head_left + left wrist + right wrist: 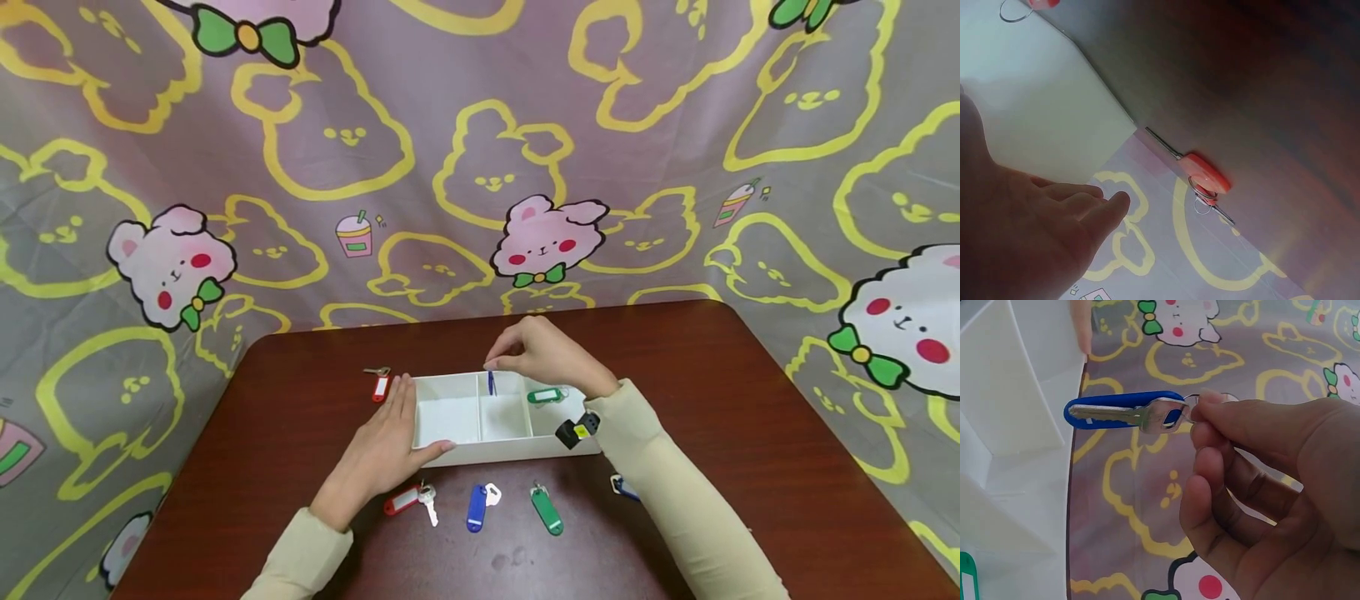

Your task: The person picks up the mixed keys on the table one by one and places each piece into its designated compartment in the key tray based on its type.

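A white tray (510, 452) with three compartments lies on the dark wooden table. My left hand (378, 446) rests at its left end, fingers straight along the end wall and thumb over the front rim. Above the back edge of the middle compartment, my right hand (546, 357) pinches the ring of a key with a blue tag (1124, 400) between thumb and fingertips. In the right wrist view the silver key (1160, 415) lies alongside that tag, pointing away from the fingers. A green-tagged key (545, 396) sits in the right compartment, partly behind the right forearm.
Before the tray lie a red-tagged key (402, 500), a blue-tagged key (477, 508) and a green-tagged key (547, 510). Another blue tag (627, 490) shows beside the right sleeve. Behind the left hand lies a red-tagged key (381, 388). A patterned curtain (420, 167) hangs behind the table.
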`<state>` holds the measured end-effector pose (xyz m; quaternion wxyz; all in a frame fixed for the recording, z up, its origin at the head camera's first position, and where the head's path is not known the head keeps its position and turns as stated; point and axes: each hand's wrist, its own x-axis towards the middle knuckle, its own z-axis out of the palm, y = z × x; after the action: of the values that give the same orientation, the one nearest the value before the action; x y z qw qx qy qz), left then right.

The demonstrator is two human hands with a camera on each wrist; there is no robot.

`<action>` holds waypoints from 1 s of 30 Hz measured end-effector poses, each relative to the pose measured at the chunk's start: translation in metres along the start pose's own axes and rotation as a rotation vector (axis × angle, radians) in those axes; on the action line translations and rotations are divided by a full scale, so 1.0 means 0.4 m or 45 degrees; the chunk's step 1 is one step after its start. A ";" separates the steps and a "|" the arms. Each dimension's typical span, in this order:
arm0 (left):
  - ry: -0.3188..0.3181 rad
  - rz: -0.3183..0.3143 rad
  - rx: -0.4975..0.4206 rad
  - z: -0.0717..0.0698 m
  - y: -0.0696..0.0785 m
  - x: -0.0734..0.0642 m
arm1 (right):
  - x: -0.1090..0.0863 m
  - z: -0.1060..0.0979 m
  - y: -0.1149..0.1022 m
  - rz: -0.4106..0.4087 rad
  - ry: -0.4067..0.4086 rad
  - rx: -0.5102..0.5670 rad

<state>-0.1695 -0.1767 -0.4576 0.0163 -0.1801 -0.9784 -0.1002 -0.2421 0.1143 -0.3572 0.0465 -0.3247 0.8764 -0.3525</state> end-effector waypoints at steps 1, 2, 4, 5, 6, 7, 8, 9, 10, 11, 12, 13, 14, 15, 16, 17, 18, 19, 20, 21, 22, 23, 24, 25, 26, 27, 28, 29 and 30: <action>0.003 0.000 0.000 0.000 0.000 0.000 | 0.004 0.003 0.001 0.007 -0.007 -0.006; 0.008 0.000 0.000 0.001 0.000 0.000 | 0.007 0.005 0.001 0.012 -0.015 -0.010; 0.007 -0.001 -0.002 0.002 0.000 0.000 | 0.012 0.009 0.003 0.026 -0.028 -0.027; 0.005 -0.001 -0.003 0.002 0.000 0.000 | 0.014 0.011 0.004 0.034 -0.036 -0.033; 0.003 0.000 -0.003 0.003 0.000 0.000 | 0.017 0.013 0.005 0.043 -0.041 -0.041; 0.000 0.000 -0.005 0.003 0.000 -0.001 | 0.019 0.014 0.006 0.048 -0.046 -0.048; -0.004 0.000 -0.006 0.003 0.000 -0.001 | 0.021 0.015 0.007 0.048 -0.051 -0.053; -0.009 0.000 -0.006 0.004 0.000 -0.002 | 0.024 0.017 0.009 0.049 -0.056 -0.056; -0.010 -0.001 -0.005 0.004 -0.001 -0.002 | 0.026 0.019 0.010 0.046 -0.062 -0.060; -0.010 -0.003 -0.002 0.004 -0.001 -0.002 | 0.029 0.020 0.011 0.041 -0.066 -0.063; -0.008 -0.003 0.000 0.005 -0.002 -0.002 | 0.032 0.021 0.012 0.036 -0.072 -0.065; -0.005 -0.002 0.002 0.005 -0.003 -0.002 | 0.036 0.023 0.013 0.032 -0.079 -0.065; 0.000 0.000 0.007 0.005 -0.003 -0.001 | 0.039 0.025 0.014 0.031 -0.087 -0.068; 0.004 0.001 0.007 0.005 -0.004 -0.001 | 0.042 0.027 0.015 0.037 -0.094 -0.072; 0.008 0.001 0.007 0.005 -0.004 -0.001 | 0.046 0.030 0.015 0.046 -0.102 -0.076; 0.012 0.003 0.010 0.005 -0.004 0.000 | 0.049 0.033 0.016 0.058 -0.110 -0.077; 0.015 0.005 0.007 0.005 -0.004 0.000 | 0.052 0.036 0.016 0.075 -0.119 -0.073; 0.017 0.006 0.007 0.005 -0.005 0.000 | 0.055 0.040 0.017 0.089 -0.127 -0.076; 0.015 0.005 0.006 0.005 -0.005 0.000 | 0.057 0.043 0.017 0.107 -0.135 -0.076; 0.010 0.004 0.004 0.006 -0.005 0.000 | 0.059 0.046 0.016 0.119 -0.144 -0.077; 0.007 0.003 0.006 0.006 -0.005 0.000 | 0.061 0.049 0.016 0.127 -0.154 -0.076; 0.004 0.003 0.007 0.006 -0.005 0.000 | 0.063 0.052 0.016 0.135 -0.164 -0.076; 0.001 0.003 0.008 0.007 -0.005 0.000 | 0.064 0.055 0.016 0.142 -0.174 -0.079; 0.004 0.006 0.009 0.007 -0.005 0.000 | 0.065 0.057 0.016 0.144 -0.184 -0.087; 0.006 0.008 0.011 0.007 -0.005 0.000 | 0.066 0.059 0.016 0.145 -0.193 -0.092; 0.010 0.008 0.014 0.007 -0.005 0.000 | 0.067 0.061 0.016 0.142 -0.201 -0.101; 0.014 0.009 0.016 0.007 -0.005 -0.001 | 0.067 0.064 0.016 0.140 -0.209 -0.109; 0.020 0.011 0.015 0.007 -0.005 -0.001 | 0.068 0.066 0.016 0.140 -0.218 -0.114; 0.024 0.013 0.014 0.007 -0.005 -0.002 | 0.068 0.068 0.016 0.139 -0.226 -0.117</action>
<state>-0.1696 -0.1783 -0.4608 0.0273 -0.1842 -0.9778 -0.0963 -0.2584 0.0852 -0.3777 0.1281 -0.3084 0.9004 -0.2787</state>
